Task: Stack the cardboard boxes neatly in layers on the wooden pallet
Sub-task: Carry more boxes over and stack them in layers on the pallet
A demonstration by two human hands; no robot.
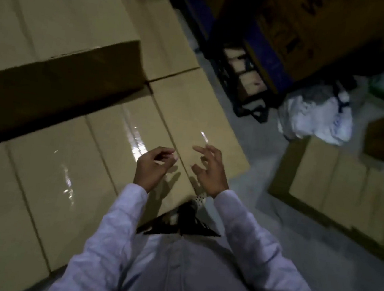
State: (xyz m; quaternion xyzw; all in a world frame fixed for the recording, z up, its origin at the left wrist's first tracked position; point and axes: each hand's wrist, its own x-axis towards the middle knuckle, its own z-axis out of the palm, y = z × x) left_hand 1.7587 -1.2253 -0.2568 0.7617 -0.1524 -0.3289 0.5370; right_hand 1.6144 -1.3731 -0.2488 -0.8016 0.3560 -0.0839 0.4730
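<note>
Currently both hands are empty: left hand loosely curled, right hand with fingers spread, both over the stacked tan cardboard boxes. One upper-layer tan box sits left. One loose tan carton lies rightward on the grey floor, right hand nearer. Pallet not visible.

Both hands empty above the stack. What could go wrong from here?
Trip: floor boxes and white plastic bag crowd the dim floor on the right.
Slide: glossy tape on the lower-layer boxes may let the next box shift.
Misalignment: the upper box casts deep shadow over the seam below it.
</note>
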